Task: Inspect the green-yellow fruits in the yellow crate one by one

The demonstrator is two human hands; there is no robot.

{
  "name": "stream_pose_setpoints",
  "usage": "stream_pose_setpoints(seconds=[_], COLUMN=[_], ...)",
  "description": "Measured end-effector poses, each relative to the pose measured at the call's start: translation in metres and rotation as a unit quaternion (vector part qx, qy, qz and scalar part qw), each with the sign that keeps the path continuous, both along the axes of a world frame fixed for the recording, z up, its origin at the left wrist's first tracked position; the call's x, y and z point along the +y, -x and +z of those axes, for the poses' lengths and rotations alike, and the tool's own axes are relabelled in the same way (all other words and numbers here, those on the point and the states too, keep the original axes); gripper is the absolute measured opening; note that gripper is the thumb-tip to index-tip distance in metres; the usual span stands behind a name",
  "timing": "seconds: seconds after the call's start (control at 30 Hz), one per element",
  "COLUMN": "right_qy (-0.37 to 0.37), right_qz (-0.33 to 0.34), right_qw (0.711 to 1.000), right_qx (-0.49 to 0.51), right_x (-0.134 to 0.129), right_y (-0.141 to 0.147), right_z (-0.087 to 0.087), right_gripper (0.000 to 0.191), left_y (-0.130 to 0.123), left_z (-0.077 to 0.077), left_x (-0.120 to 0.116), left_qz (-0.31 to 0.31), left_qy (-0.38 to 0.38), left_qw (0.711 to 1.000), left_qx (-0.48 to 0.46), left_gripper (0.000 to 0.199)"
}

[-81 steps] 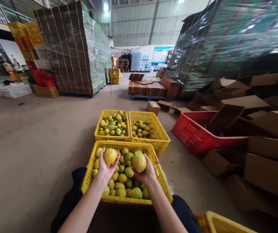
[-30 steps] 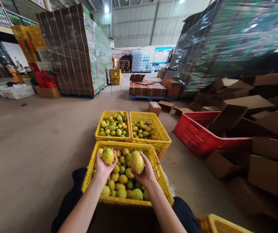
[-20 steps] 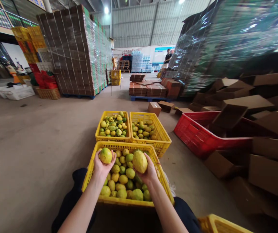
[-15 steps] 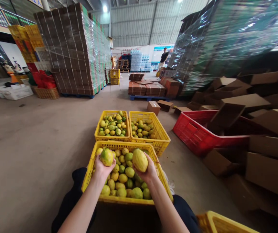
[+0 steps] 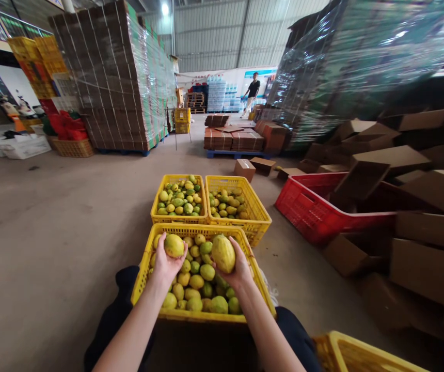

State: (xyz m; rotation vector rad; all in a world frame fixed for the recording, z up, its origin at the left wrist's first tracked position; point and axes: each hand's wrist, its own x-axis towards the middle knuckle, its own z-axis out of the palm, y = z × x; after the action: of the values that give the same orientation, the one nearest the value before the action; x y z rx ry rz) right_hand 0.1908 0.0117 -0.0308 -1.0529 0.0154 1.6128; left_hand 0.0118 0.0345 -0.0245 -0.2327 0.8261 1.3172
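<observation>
In the head view, both of my hands are raised over a yellow plastic crate (image 5: 202, 316) full of yellow and green lemons (image 5: 196, 282). My left hand (image 5: 167, 267) is closed around a smooth yellow lemon (image 5: 174, 246), thumb and fingers at its sides. A larger, ridged yellow-green lemon (image 5: 223, 253) rests in my right hand (image 5: 240, 269), with the fingers curled behind it. Both held fruits are above the pile, side by side and apart. The crate stands between my knees.
Two more yellow crates, one on the left (image 5: 179, 219) and one on the right (image 5: 258, 222), hold similar fruit just beyond. To the right are a red crate (image 5: 307, 217) and heaped cardboard boxes (image 5: 431, 263). Wrapped pallets (image 5: 101, 82) tower behind; a person (image 5: 252, 93) is far off.
The lemon in my left hand has turned from its green-patched side to a yellow side, and the fingers have shifted around it. My right hand keeps its lemon. The distant person has moved left.
</observation>
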Motion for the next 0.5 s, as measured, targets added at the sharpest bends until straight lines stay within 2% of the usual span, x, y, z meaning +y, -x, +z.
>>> stream_pose_setpoints(seconds=[0.27, 0.4, 0.5], right_qy=[0.015, -0.002, -0.021], right_qz=[0.013, 0.038, 0.039], right_qw=[0.999, 0.998, 0.998], right_qx=[0.049, 0.050, 0.046], right_x=[0.003, 0.004, 0.003], right_y=[-0.005, -0.003, -0.002], right_z=[-0.009, -0.010, -0.007], right_gripper=[0.027, 0.029, 0.024], left_y=[0.002, 0.002, 0.001], left_z=[-0.004, -0.004, -0.003], left_x=[-0.004, -0.005, -0.005], left_qz=[-0.094, -0.109, -0.112], left_qy=[-0.014, -0.007, 0.000], left_qw=[0.993, 0.992, 0.991], left_qx=[-0.070, -0.068, -0.070], left_gripper=[0.034, 0.035, 0.039])
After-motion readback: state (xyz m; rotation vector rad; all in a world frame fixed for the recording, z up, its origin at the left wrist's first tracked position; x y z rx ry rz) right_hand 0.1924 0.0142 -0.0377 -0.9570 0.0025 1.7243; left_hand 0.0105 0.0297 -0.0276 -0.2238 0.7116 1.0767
